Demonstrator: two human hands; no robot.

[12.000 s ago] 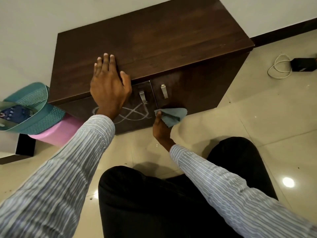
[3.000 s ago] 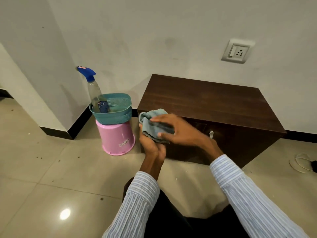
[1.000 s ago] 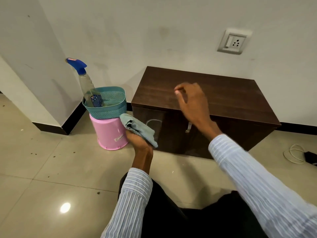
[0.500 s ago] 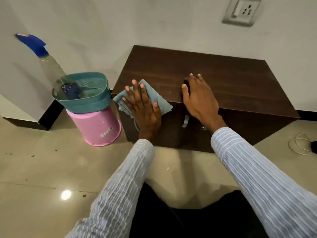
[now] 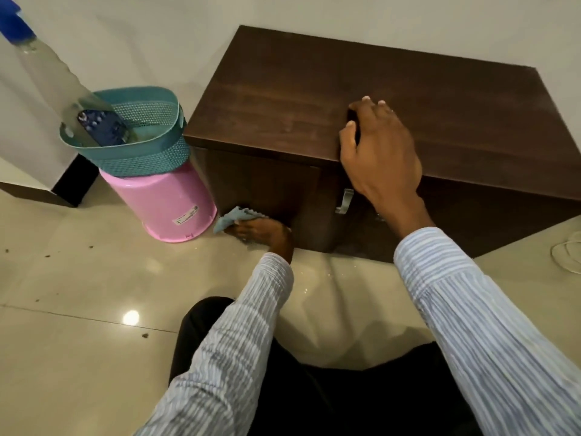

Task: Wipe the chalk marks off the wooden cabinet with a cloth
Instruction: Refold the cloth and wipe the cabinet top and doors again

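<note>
The dark wooden cabinet (image 5: 283, 99) stands against the wall. My left hand (image 5: 261, 231) presses the light blue cloth (image 5: 231, 217) against the bottom of the left door, near the floor. My right hand (image 5: 380, 149) rests flat on the cabinet's top front edge, above the metal handle (image 5: 344, 201). No chalk marks show on the left door; the part under my left hand is hidden.
A pink bucket (image 5: 163, 202) stands upside down just left of the cabinet, with a teal basket (image 5: 132, 152) on it holding a spray bottle (image 5: 47, 77). A white cord (image 5: 567, 253) lies on the tiled floor at the right.
My left hand has slid the cloth from the top of the left door down to its bottom edge. My right hand stays on the cabinet top. The view has moved closer.
</note>
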